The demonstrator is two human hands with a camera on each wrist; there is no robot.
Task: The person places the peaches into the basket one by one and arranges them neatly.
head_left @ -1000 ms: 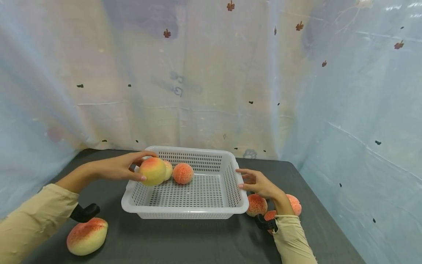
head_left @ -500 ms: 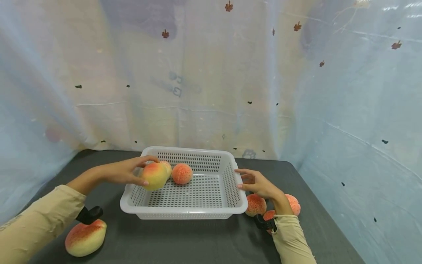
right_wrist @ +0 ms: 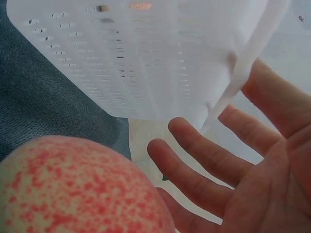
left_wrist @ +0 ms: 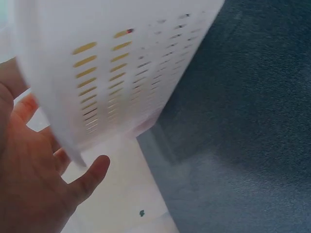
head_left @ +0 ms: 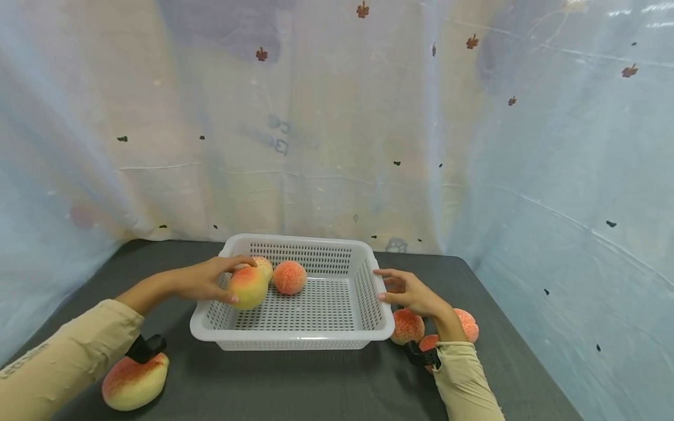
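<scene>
in left hand (head_left: 202,280), yellow-red fruit (head_left: 247,287)

Yellow-red peach (head_left: 247,287) held low inside white slotted basket (head_left: 295,338), at its left wall. Basket sits upright on dark table, two more peaches at its back-left.

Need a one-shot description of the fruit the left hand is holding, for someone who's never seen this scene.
Find the white slotted basket mid-table. At its left end the left hand grips a yellow-and-red peach inside the rim. Unlike the two fruits behind it, it is the only one with fingers round it.
</scene>
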